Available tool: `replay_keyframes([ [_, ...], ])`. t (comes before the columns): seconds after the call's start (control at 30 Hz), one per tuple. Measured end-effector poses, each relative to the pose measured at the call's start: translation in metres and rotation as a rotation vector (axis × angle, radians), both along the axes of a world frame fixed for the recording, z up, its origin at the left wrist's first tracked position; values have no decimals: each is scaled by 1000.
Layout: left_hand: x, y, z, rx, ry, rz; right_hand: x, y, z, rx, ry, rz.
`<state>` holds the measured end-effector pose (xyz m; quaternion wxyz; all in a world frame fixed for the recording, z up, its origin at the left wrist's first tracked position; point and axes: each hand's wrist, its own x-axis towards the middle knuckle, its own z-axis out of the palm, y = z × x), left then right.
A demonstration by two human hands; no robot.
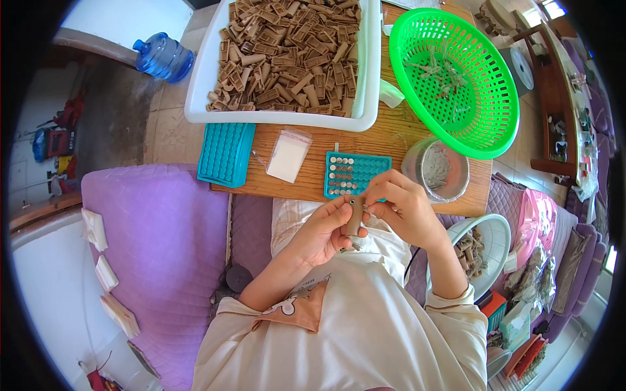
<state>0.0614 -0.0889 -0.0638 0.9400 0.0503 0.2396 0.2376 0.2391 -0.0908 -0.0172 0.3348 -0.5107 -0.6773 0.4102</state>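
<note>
My left hand (319,233) is closed around a small brown plastic casing (355,220), held upright over my lap. Thumb and fingertips of my right hand (407,207) pinch together at the casing's right side near its top; whatever they hold is too small to make out. Just beyond both hands lies a teal tray (372,167) with rows of small round silvery pieces in its left part. A white tub (195,98) heaped with similar brown plastic casings (293,55) stands at the far side of the wooden table (261,184).
A green basket (499,98) with thin pale parts sits at the far right, beside a round container (458,189) of small grey-white pieces. A teal stack of trays (225,156) and a white packet (288,156) lie left. At my right stands a white basket (499,244).
</note>
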Motion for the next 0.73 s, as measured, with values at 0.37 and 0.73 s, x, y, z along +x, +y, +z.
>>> replay_keyframes([
  [0.37,9,-1,-1,-32,-18,12,-3,-5,-5,-93,90,-67],
  [0.73,14,1,-2,-62,-24,24,10,-4,-15,-172,232,82],
])
